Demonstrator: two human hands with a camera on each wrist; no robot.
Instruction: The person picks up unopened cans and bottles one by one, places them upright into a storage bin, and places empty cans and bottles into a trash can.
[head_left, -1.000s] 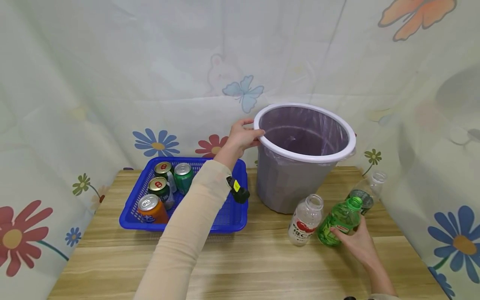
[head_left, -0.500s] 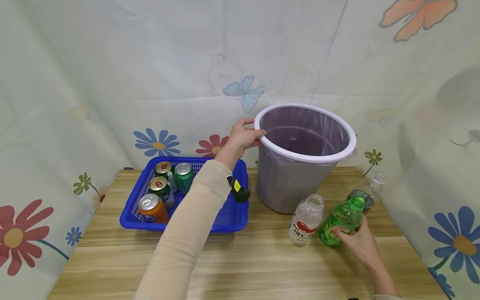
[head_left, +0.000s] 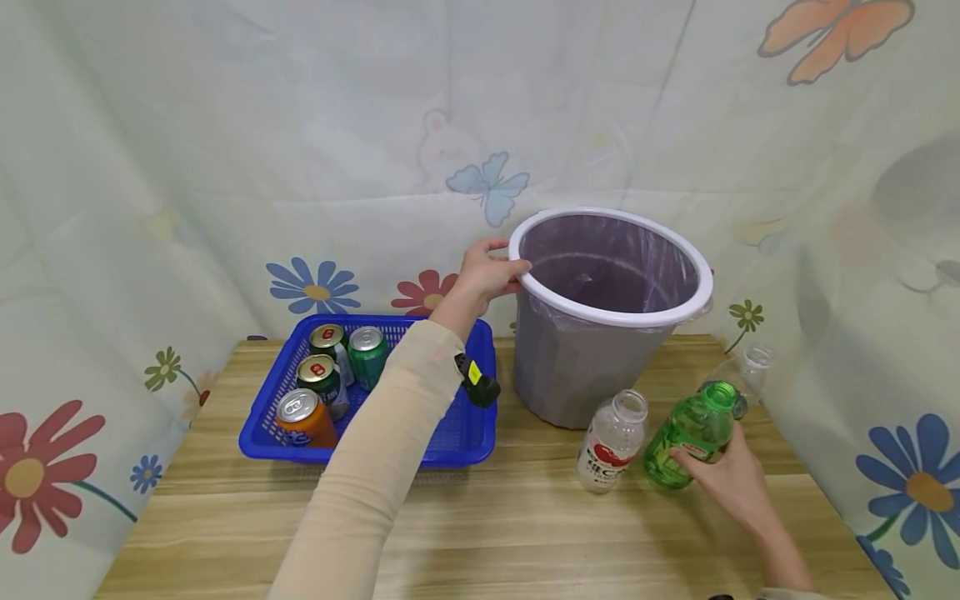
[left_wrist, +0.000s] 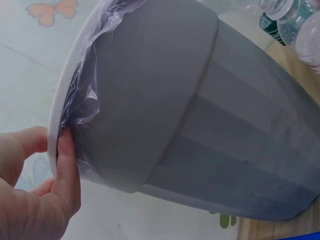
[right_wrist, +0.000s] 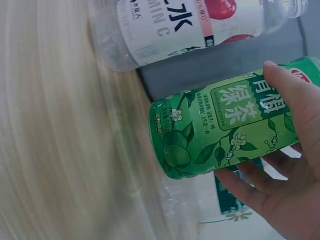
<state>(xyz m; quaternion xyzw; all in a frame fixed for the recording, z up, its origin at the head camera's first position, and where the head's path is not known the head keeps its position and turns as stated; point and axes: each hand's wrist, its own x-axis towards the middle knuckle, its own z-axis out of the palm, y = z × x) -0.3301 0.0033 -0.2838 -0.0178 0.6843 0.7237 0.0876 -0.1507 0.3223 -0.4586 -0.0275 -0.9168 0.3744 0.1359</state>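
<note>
At lower right your right hand (head_left: 731, 485) grips the green bottle (head_left: 692, 427), at centre your left hand (head_left: 483, 275) pinches the bin rim (head_left: 637, 319): apparently a pick-up, likely needing a steady lift.

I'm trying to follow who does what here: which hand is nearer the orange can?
Left. The left hand grips the bin, beyond and right of the orange can; the right hand, much farther right, holds the green bottle.

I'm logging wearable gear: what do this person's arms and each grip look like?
Left sleeve: long, cream, with a black wrist camera bearing a yellow mark. The left grip and right grip are ungloved. Of the right sleeve, only a pale edge shows.
</note>
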